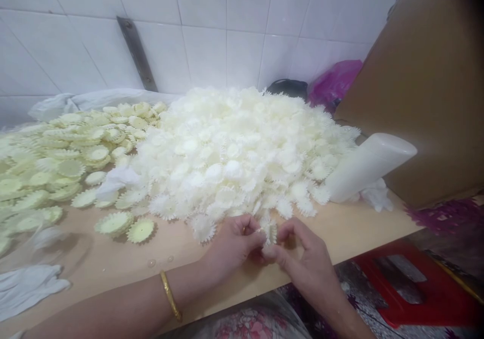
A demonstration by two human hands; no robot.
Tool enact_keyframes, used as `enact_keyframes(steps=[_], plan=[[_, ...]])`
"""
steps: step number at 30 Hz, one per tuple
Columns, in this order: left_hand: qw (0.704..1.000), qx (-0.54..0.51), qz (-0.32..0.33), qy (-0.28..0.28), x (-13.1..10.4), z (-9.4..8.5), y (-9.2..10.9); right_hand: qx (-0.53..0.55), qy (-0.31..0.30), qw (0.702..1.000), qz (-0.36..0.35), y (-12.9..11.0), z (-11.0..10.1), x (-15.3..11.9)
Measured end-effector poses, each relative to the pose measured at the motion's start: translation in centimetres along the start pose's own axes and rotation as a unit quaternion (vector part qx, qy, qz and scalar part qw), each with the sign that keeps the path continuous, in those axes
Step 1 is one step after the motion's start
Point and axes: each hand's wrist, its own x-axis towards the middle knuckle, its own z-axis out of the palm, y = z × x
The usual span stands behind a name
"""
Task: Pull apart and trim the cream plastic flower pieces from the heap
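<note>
Between my two hands, near the table's front edge, is a small cream flower-shaped disc with a toothed rim. My left hand pinches it from the left with thumb and forefinger; a gold bangle circles that wrist. From the right, my right hand grips its edge with thumb and fingers. Part of the disc is hidden by my fingers. Right behind my hands rises a large heap of pale toothed discs. Yellower discs lie in stacks to the left, with a loose disc in front.
A white bottle leans at the heap's right, before a tall cardboard box. A white glove lies front left on the wooden table. A red plastic stool stands below right. Behind are a purple bag and tiled wall.
</note>
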Motion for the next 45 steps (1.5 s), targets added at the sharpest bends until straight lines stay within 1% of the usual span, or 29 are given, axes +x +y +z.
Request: enact_keyframes(steps=[2,3,6,9,12,14,16,18,20,22,23,24,25,26,29,32,34,36,38,40,42,43,45], plan=[[1.000,0.023,0.010,0.007,0.0,-0.1,-0.1,0.011,-0.024,1.000,0.009,0.0,0.3,0.1],[1.000,0.023,0.012,0.002,0.0,-0.1,-0.1,0.033,-0.041,0.999,0.012,0.0,0.4,0.2],[1.000,0.010,0.003,-0.029,-0.1,-0.1,0.3,0.134,-0.082,0.987,0.024,0.0,0.2,0.4],[0.999,0.024,-0.016,-0.032,-0.2,0.0,0.7,0.188,-0.083,0.978,0.041,0.1,-0.2,0.6],[0.999,0.023,-0.021,-0.029,-0.2,0.1,0.9,0.191,-0.078,0.978,0.042,0.0,-0.3,0.6],[0.998,0.035,-0.025,-0.041,-0.2,0.2,0.9,0.172,-0.074,0.982,0.032,0.0,-0.2,0.5],[0.996,0.055,-0.035,-0.057,-0.2,0.2,0.9,0.130,-0.046,0.990,0.018,0.3,-0.3,0.5],[0.995,0.063,-0.042,-0.062,-0.2,0.2,0.9,0.090,-0.004,0.996,0.014,0.9,-0.9,0.6],[0.996,0.051,-0.041,-0.055,-0.3,0.1,0.7,0.065,0.069,0.995,0.039,1.9,-2.1,0.8],[0.997,0.037,-0.038,-0.048,-0.3,-0.2,0.6,0.063,0.170,0.980,0.083,2.9,-3.6,1.0],[0.998,0.034,-0.038,-0.048,-0.3,-0.3,0.5,0.071,0.207,0.971,0.100,3.3,-4.2,1.1],[0.998,0.035,-0.036,-0.049,-0.2,-0.4,0.5,0.078,0.228,0.965,0.106,3.6,-4.8,1.2],[0.997,0.040,-0.036,-0.050,-0.2,-0.5,0.4,0.083,0.225,0.965,0.106,3.7,-5.1,1.3],[0.997,0.050,-0.037,-0.050,-0.1,-0.5,0.4,0.090,0.210,0.968,0.103,3.7,-5.3,1.3],[0.996,0.068,-0.039,-0.044,0.1,-0.4,0.4,0.107,0.161,0.977,0.089,3.3,-4.7,1.3],[0.996,0.066,-0.039,-0.040,0.2,-0.3,0.5,0.110,0.154,0.979,0.072,3.1,-3.9,1.6],[0.995,0.076,-0.042,-0.039,0.2,-0.4,0.5,0.097,0.157,0.981,0.061,3.1,-3.8,1.8],[0.995,0.084,-0.043,-0.044,0.2,-0.5,0.4,0.064,0.170,0.982,0.047,3.3,-3.8,2.0],[0.995,0.080,-0.041,-0.052,0.3,-0.6,0.4,-0.008,0.174,0.984,0.024,3.5,-3.7,2.2],[0.995,0.074,-0.037,-0.051,0.2,-0.5,0.5,-0.098,0.160,0.982,-0.009,3.6,-3.4,2.4],[0.997,0.065,-0.034,-0.040,0.1,-0.4,0.6,-0.157,0.148,0.976,-0.039,3.6,-2.9,2.4],[0.997,0.056,-0.032,-0.032,0.0,-0.3,0.6,-0.165,0.153,0.973,-0.051,3.4,-2.7,2.3],[0.999,0.038,-0.025,-0.023,-0.1,-0.2,0.7,-0.144,0.175,0.972,-0.066,2.7,-2.4,1.8]])
